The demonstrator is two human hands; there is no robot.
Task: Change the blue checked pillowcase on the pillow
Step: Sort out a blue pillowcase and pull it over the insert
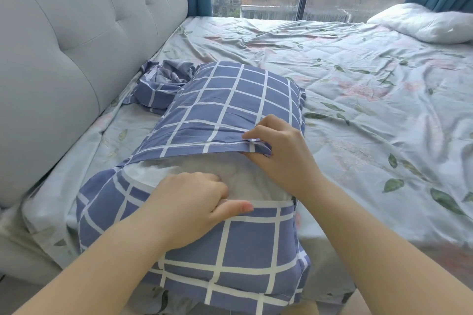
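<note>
- Our left hand (pixel 189 202) grips the lower flap edge of the checked pillowcase (pixel 230 100), thumb on top.
- Our right hand (pixel 279 151) pinches the upper flap edge.
- The pillow (pixel 245 179) lies on the bed (pixel 358 84), its white showing between the flaps.

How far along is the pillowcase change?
Done, it seems: one crumpled case lies off by the headboard. In hand: left hand and right hand grip the opening edges of the pillowcase. Left: the white pillow shows in the gap, so closing the flaps remains.
</note>
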